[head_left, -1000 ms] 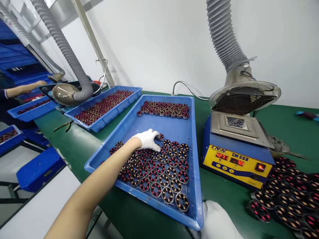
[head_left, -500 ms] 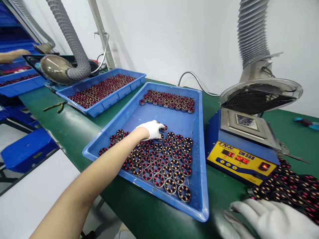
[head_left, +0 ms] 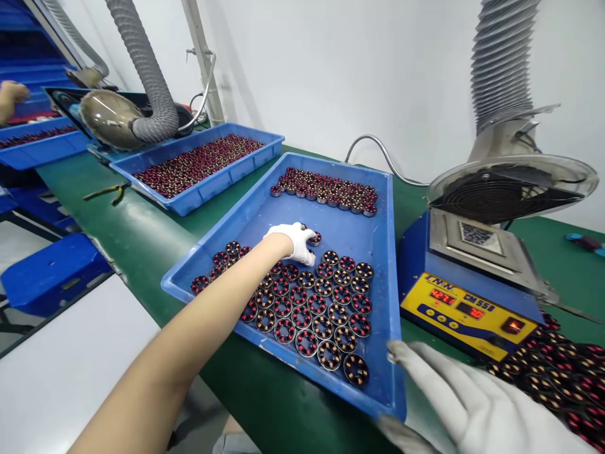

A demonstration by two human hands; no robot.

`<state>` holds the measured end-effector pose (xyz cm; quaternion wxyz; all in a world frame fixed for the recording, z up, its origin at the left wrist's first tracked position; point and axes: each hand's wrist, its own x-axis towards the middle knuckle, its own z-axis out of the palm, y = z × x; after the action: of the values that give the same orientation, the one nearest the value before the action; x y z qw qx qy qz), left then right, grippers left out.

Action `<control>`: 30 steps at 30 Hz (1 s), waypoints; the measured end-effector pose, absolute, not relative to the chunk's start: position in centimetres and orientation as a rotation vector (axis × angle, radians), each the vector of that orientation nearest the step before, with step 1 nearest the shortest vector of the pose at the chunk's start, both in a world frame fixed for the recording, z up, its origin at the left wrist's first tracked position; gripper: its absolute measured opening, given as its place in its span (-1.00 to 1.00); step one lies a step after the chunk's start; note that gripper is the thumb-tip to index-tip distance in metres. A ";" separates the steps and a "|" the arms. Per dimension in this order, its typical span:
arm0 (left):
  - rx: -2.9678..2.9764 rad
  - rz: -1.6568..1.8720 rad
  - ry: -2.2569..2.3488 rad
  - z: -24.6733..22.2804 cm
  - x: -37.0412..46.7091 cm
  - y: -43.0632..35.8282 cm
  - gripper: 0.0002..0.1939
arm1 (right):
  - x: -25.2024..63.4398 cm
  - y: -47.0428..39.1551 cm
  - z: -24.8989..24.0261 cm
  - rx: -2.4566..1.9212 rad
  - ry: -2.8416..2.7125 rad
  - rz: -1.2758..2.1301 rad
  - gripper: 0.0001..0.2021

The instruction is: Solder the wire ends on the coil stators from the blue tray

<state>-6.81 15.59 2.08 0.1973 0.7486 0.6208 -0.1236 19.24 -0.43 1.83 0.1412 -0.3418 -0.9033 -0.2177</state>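
Observation:
My left hand (head_left: pixel 293 242), in a white glove, reaches into a blue tray (head_left: pixel 390 265). Its thumb and fingers are spread, with a small ring-shaped coil core (head_left: pixel 316 238) right at the fingertips; whatever lies under the palm is hidden. Rows of similar coil cores (head_left: pixel 322 326), with red or copper windings, lie flat in the near part of the tray. More coil cores (head_left: pixel 331 192) are packed together at its far end. By the tray's near right corner, my gloved right hand (head_left: pixel 466 394) has its fingers stretched and apart, nothing visible in them.
Right of the tray is a blue and yellow heated machine (head_left: pixel 472 309) under a fume hood (head_left: pixel 513 183). A heap of coil cores (head_left: pixel 543 378) lies beside it. Pliers (head_left: pixel 111 191) and another filled tray (head_left: pixel 227 173) are at left. Another person's hand (head_left: pixel 13 91) shows far left.
My right hand has moved left and up, from beside the coil core heap to the tray's corner. My left hand's fingers have spread wider. The view has shifted slightly.

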 end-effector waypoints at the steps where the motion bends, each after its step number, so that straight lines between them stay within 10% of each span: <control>1: 2.077 -0.350 1.749 2.1 -6.8 15.6 -0.27 | 17.8 -0.2 2.1 -0.888 -2.644 -0.617 -0.50; 12: 2.052 -0.304 1.658 1.0 -7.6 16.6 -0.03 | 7.7 -4.3 -5.6 -0.569 -2.339 -0.189 -0.82; 30: 2.195 0.060 1.848 -1.5 -7.1 17.5 -0.35 | 7.8 -2.6 -6.6 -0.202 -2.888 0.612 -0.75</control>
<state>-7.13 17.53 -1.46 0.1353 0.7577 0.6381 0.0206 7.76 -2.61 -6.55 0.0910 -0.0681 -0.9720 0.2058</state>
